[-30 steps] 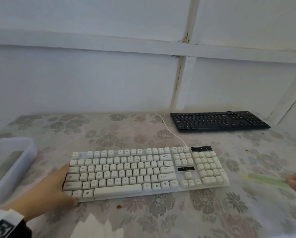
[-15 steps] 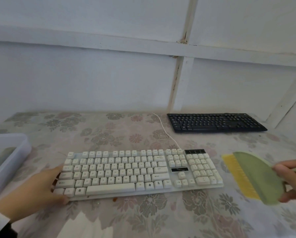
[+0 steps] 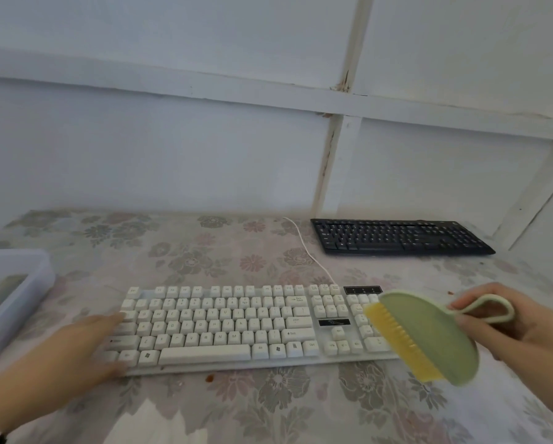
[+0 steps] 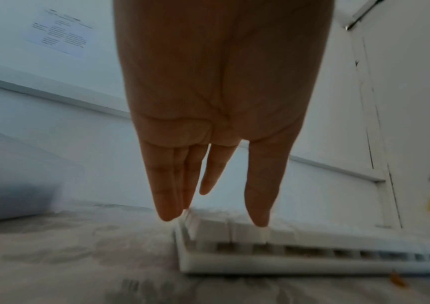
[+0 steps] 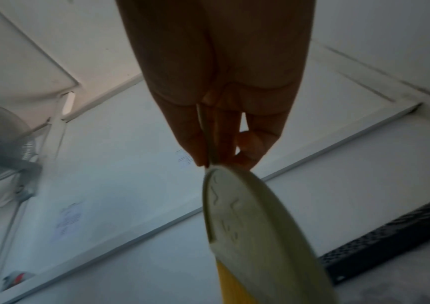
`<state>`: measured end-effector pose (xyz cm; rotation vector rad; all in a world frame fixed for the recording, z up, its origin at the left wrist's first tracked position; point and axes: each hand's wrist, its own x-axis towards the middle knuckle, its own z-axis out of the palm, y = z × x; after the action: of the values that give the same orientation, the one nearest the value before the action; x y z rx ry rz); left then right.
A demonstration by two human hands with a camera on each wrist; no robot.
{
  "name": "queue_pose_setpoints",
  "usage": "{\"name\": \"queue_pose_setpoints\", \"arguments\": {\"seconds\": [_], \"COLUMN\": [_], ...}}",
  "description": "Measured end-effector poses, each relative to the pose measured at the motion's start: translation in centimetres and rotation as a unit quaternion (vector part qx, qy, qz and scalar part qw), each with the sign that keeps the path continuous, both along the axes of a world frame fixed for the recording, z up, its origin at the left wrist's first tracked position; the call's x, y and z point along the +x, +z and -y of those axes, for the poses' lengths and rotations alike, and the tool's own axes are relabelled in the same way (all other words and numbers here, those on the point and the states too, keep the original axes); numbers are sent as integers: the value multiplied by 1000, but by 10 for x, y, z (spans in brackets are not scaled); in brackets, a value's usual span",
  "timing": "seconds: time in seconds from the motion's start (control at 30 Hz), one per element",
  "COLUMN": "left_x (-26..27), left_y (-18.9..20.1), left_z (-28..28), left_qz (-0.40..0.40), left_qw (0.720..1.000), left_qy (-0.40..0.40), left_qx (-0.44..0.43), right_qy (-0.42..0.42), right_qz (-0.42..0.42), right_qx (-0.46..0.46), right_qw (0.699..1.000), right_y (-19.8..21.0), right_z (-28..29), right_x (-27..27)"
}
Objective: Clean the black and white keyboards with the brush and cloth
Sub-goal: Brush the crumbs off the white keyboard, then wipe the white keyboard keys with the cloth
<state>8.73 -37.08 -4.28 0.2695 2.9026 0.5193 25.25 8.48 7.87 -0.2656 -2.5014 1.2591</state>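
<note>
Head view: a person stands at a table covered in a faded floral plastic cloth [image 3: 223, 405], both hands forward.
White keyboard: the long cream plastic keyboard with raised keycaps [image 3: 236, 325] lies across the middle of the table, close to its near edge, its thin white cable [image 3: 304, 248] running back toward the wall.
Black keyboard: the flat black plastic keyboard [image 3: 396, 237] sits at the far right corner, against the wall, well apart from the white one and untouched.
Left hand: the left hand [image 3: 60, 357] lies with fingers straight and close together on the left end of the white keyboard, fingertips [image 4: 258, 216] on the end keys, pressing rather than gripping.
Right hand: the right hand [image 3: 512, 328] pinches the looped handle of a pale green half-round brush with yellow bristles [image 3: 429, 334], fingers curled around the loop; the bristles hang over the number pad at the keyboard's right end.
Handling, keyboard: probably light and stiff, likely to skate on the slick cloth, so a flat palm at one end looks the sensible hold; keycaps may pop off if levered.
Handling, brush: light, rigid back, soft bristles; the loop gives reach, though a hold nearer the back would give firmer strokes.
Tub: a translucent plastic tub [image 3: 38, 286] stands at the left edge.
Cloth for wiping: I cannot pick it out.
</note>
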Motion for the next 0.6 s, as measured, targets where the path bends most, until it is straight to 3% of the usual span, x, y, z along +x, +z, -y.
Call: {"name": "queue_pose_setpoints", "arguments": {"seconds": [0.1,0.23,0.37,0.5,0.6], "left_x": [17,23,22,17,6], "left_y": [30,53,66,81,77], "left_z": [-2,22,68,119,171], "left_qz": [-41,-53,-78,-88,-77], "left_qw": [996,994,993,991,995], "left_qy": [-42,-49,-33,-4,1], "left_qx": [61,79,84,101,67], "right_qy": [28,111,198,266,288], "right_qz": [-23,-7,34,63,46], "right_qx": [-2,-77,-167,-281,-264], "right_qw": [999,991,965,920,919], "right_y": [6,13,19,25,33], "right_z": [26,67,122,195,256], "right_x": [-19,-51,-89,-128,-154]}}
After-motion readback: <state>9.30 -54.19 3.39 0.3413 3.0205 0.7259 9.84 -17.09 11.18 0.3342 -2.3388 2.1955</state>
